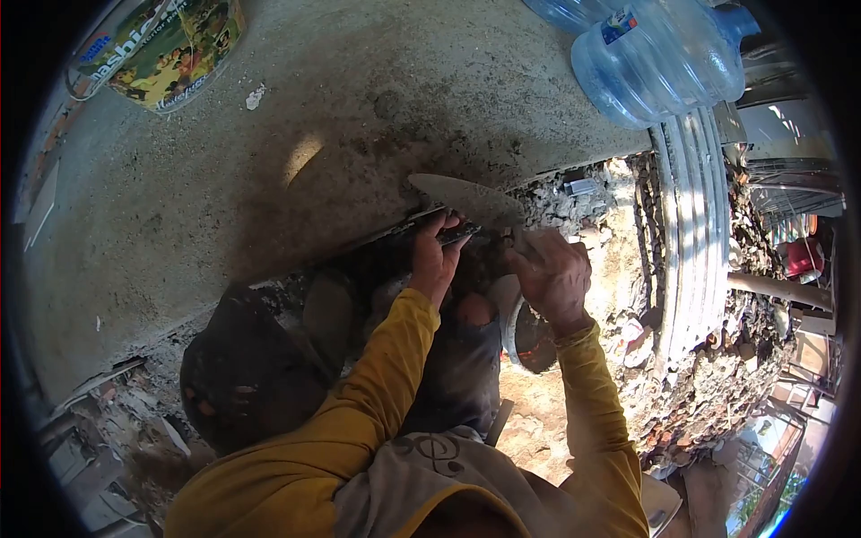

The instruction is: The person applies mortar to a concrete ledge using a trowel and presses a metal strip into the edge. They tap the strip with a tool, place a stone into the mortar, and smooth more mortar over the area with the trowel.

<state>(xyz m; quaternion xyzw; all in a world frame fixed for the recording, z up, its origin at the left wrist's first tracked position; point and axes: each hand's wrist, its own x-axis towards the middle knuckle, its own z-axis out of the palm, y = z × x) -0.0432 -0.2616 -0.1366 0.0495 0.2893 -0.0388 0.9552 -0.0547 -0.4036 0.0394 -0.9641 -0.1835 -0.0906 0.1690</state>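
Observation:
My left hand (436, 255) is at the edge of the concrete slab (359, 108), its fingers closed round a thin dark strip (457, 235). To its right, my right hand (552, 273) is wrapped round the handle end of a wide, pale blade (466, 199). The blade points left over the slab edge, just above my left fingers. The handle itself is mostly hidden by my right hand. Below, between my forearms, a round metal rim (511, 327) shows beside my leg.
A printed paint bucket (170, 54) stands on the slab at the upper left. Large blue water bottles (659, 63) lie at the upper right. Pale ridged lengths (695, 233) run down the right over rubble (753, 314). A dark rounded object (247, 377) is at the lower left.

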